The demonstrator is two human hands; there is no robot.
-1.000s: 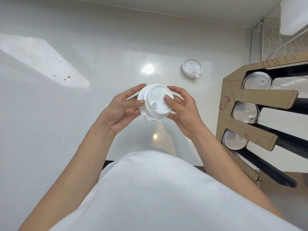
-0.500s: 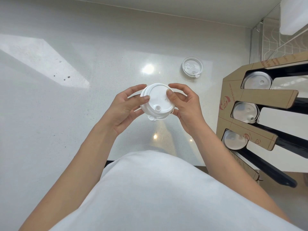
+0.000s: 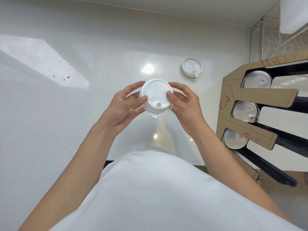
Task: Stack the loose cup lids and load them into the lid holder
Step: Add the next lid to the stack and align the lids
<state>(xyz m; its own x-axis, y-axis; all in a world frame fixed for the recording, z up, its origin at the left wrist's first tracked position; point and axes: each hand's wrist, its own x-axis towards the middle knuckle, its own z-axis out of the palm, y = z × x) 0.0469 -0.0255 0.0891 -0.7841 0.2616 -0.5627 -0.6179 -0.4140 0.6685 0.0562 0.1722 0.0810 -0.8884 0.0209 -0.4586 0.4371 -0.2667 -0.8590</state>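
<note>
White speckled counter — glossy, one loose lid resting.

The left hand and the right hand hold a small stack of white lids between them, above the white counter. Both thumbs press on the top lid. One loose lid lies upside down on the counter, behind the stack and to its right. The cardboard lid holder stands further right of the stack, with lids in its three slots.

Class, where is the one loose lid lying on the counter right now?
In the head view, the loose lid lies alone on the counter, beyond the right hand and left of the holder.
</note>
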